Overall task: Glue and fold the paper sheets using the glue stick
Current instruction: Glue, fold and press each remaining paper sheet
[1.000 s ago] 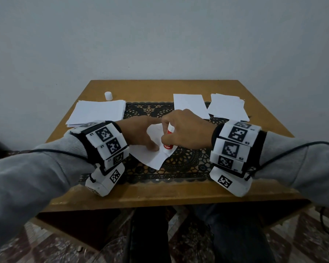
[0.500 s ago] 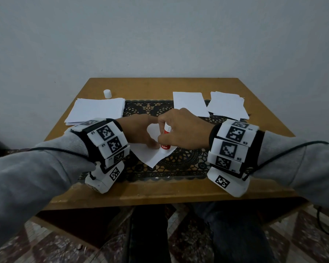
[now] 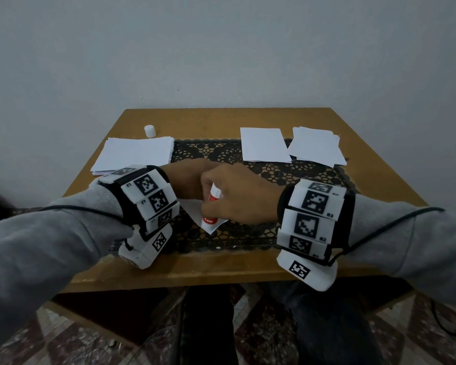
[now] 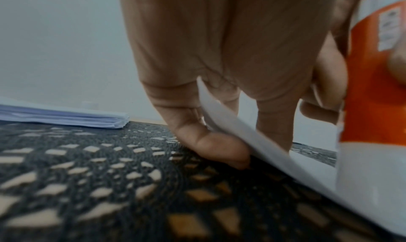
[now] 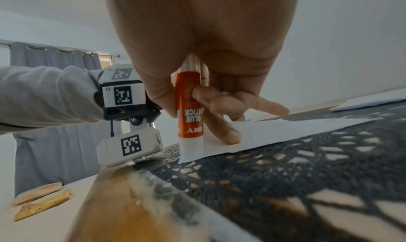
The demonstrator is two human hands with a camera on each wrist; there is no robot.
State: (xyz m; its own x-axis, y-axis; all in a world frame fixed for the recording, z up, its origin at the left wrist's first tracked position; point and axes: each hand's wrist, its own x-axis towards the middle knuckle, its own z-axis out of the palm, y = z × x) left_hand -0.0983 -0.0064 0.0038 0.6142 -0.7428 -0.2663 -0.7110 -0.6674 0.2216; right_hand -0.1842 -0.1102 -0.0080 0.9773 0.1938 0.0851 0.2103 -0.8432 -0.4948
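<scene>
My right hand grips the orange-and-white glue stick upright, label upside down, its lower end on the near corner of a white paper sheet. In the right wrist view the glue stick stands on the sheet, and a fingertip presses the paper beside it. My left hand is close against the right one. In the left wrist view its thumb sits under the sheet's raised edge with the fingers on the other side, pinching it.
The black lace mat covers the middle of the wooden table. A paper stack lies at the left, with the white cap behind it. A single sheet and another pile lie at the back right.
Both hands have shifted slightly left and nearer. The glue stick has slid down the sheet towards its near corner, and my hands now cover more of the sheet.
</scene>
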